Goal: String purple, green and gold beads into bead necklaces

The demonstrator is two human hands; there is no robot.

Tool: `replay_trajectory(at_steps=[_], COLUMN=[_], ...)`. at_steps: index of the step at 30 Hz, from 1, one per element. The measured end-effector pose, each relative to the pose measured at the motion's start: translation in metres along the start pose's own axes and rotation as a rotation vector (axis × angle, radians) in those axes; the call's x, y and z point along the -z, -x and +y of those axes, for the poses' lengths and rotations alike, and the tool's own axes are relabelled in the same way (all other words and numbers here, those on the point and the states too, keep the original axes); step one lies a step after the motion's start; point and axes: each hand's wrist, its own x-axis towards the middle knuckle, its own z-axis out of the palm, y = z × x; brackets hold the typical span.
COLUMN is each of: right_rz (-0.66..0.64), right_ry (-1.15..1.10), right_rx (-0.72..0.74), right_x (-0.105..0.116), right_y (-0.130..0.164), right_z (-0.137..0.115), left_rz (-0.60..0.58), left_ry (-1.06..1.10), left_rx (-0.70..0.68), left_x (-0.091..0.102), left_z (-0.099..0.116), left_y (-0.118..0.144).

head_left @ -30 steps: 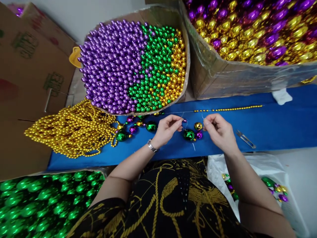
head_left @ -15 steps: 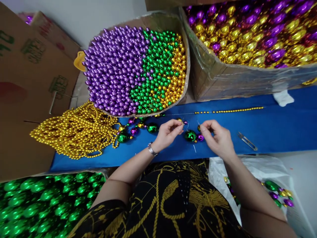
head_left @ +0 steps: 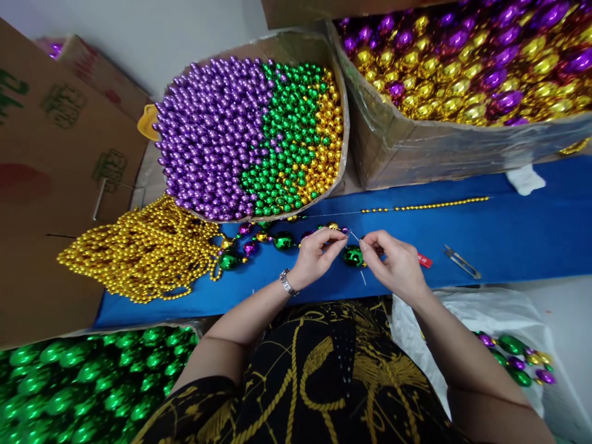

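Note:
My left hand (head_left: 325, 248) pinches a thin clear string (head_left: 355, 236) beside a small purple bead. Close by on the right, my right hand (head_left: 387, 258) has thumb and forefinger closed on the string's other part, so a short length spans the gap. Under my fingers lies a bead necklace (head_left: 283, 240) of green, purple and gold balls, partly hidden by both hands. Its large green bead (head_left: 353, 255) sits between them. A red tag (head_left: 424, 260) pokes out beside my right hand.
Behind my hands stand a box of small beads (head_left: 213, 142) and a box of larger ones (head_left: 388, 148). Gold bead strands (head_left: 143, 246) lie at left. Thread snips (head_left: 462, 262) rest at right, and a gold beaded string (head_left: 425, 206) stretches along the blue cloth (head_left: 509, 234).
My right hand has moved left, closer to my left hand, and now covers the purple bead there. The red tag has come into sight beside it.

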Motion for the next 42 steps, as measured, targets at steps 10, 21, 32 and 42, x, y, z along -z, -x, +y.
replay_trajectory(at_steps=[10,21,32,42], right_rz=[0.001,-0.013,-0.019,-0.018], right_ry=[-0.022,-0.021,-0.026,-0.031], right_rx=[0.058,0.091,0.117,0.078], right_x=[-0.0023,-0.0018,-0.0034,-0.006], right_y=[0.0,0.0,0.0002,0.0001], right_z=[0.0017,-0.0022,-0.0012,0.0023], left_rz=[0.002,-0.015,0.0,0.004], left_ry=[-0.018,0.027,-0.02,-0.082], left_rx=[-0.013,0.021,-0.034,-0.108], left_x=[-0.0022,-0.0028,-0.0031,-0.0025], left_z=[-0.0024,-0.0047,-0.0039,-0.0027], left_y=[0.0002,0.0003,-0.0008,-0.0006])
